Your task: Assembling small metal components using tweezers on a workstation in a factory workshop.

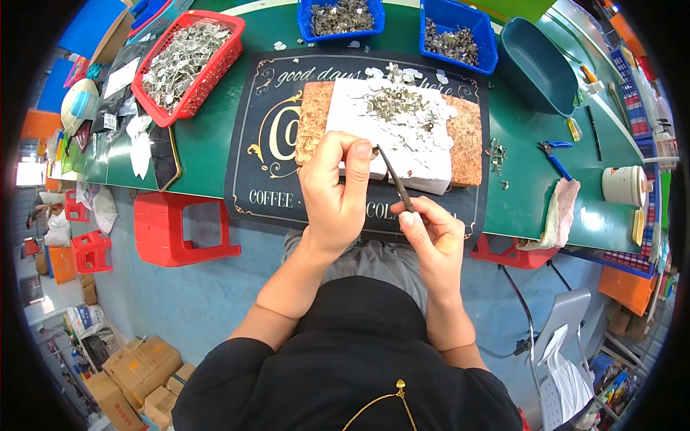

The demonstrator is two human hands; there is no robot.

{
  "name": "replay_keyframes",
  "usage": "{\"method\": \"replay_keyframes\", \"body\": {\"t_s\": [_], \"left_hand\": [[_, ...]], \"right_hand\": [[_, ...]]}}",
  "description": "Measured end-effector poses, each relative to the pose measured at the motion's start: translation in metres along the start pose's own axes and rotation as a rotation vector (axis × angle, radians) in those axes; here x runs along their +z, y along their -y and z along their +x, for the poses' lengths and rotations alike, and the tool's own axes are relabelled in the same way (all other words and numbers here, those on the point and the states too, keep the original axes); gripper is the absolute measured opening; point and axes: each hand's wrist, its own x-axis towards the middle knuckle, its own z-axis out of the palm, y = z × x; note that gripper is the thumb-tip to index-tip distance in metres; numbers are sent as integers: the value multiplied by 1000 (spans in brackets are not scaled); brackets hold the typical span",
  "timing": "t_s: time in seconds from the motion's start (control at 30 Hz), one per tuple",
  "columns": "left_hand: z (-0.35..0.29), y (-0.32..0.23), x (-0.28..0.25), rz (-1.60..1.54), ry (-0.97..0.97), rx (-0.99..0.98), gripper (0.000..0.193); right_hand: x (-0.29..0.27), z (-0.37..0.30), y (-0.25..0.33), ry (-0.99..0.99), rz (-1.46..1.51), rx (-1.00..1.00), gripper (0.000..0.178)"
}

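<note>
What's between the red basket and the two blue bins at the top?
Just bare green table between the red basket and the blue bins, with tiny white scraps, in the head view.

This is looking like a small assembly workshop, a bench where tiny parts are being handled by hand. A long green worktable (208, 136) is running across the view, and bins are sitting along it: a red basket (188, 61) heaped with small metal pieces and two blue trays (402, 21) holding more of them. Blue-handled pliers (555, 154) are lying beside a white cup (624, 185) and a rag (560, 212). Red plastic stools (183, 230) are standing below, and cardboard boxes (140, 370) are piling up on the floor.
</note>
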Motion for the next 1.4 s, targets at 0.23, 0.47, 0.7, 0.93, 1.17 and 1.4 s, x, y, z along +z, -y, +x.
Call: {"method": "replay_keyframes", "body": {"t_s": [0.23,0.47,0.7,0.93,1.17,1.4], "left_hand": [[0,3,2,-40,9,-8,19],[-1,3,3,-32,17,-24,20],[1,-11,14,-94,49,-67,27],[-4,-9,13,-565,209,-300,35],[-14,-15,20,-805,194,-292,31],[19,-1,-3,369,171,317,10]], "right_hand": [[-1,0,-2,24,-57,1,16],[-1,2,-2,15,-49,-27,14],[-2,3,-7,1,-118,-78,12],[-7,-3,-7,131,153,173,24],[-4,-11,-21,711,1455,864,31],[-53,-5,18,-211,-276,-108,25]]}}
